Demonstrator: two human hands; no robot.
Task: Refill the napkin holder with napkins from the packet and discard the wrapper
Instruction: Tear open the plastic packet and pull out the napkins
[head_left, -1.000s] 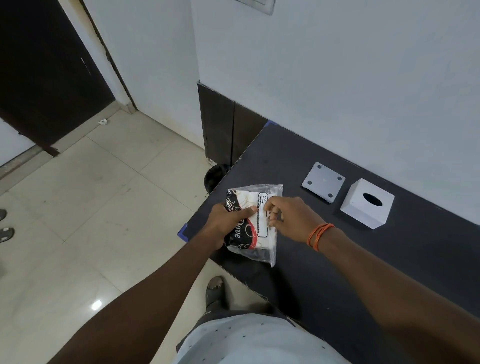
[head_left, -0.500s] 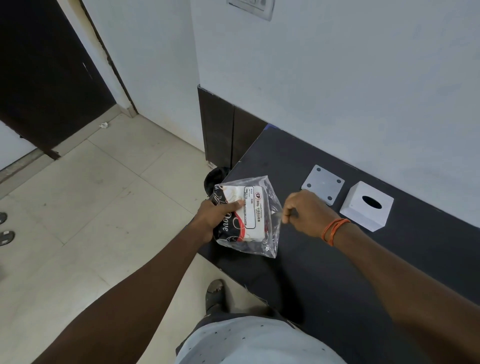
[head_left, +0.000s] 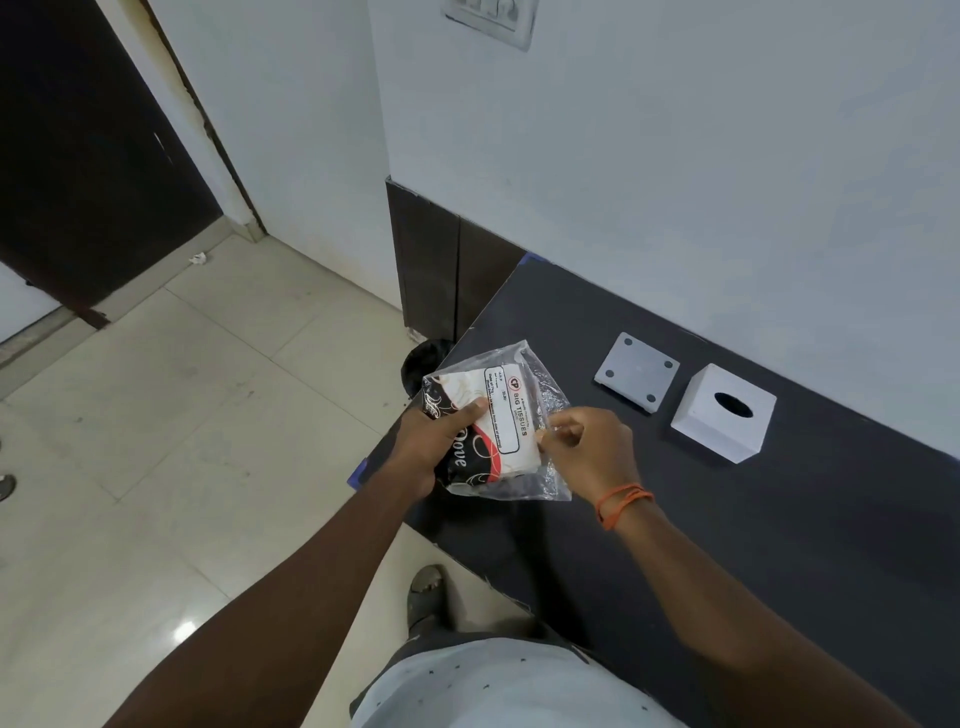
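Observation:
A clear plastic napkin packet (head_left: 506, 415) with a black, red and white printed label is held above the left end of the black table (head_left: 727, 545). My left hand (head_left: 434, 444) grips the packet's left side, thumb on top. My right hand (head_left: 584, 449) pinches the loose wrapper film at the packet's right edge. The white cube-shaped napkin holder (head_left: 722, 413), with an oval slot on top, stands to the right near the wall. Its flat grey base plate (head_left: 638, 371) lies beside it on the left.
A dark bin (head_left: 426, 364) sits on the tiled floor just past the table's left end. A dark door (head_left: 78, 156) is at far left. My sandalled foot (head_left: 426, 592) is below the table's front edge. The white wall runs behind the table.
My right hand pulled away to the right with the wrapper film, then came back to the packet's right edge. The packet shifted slightly and tilted in my left hand.

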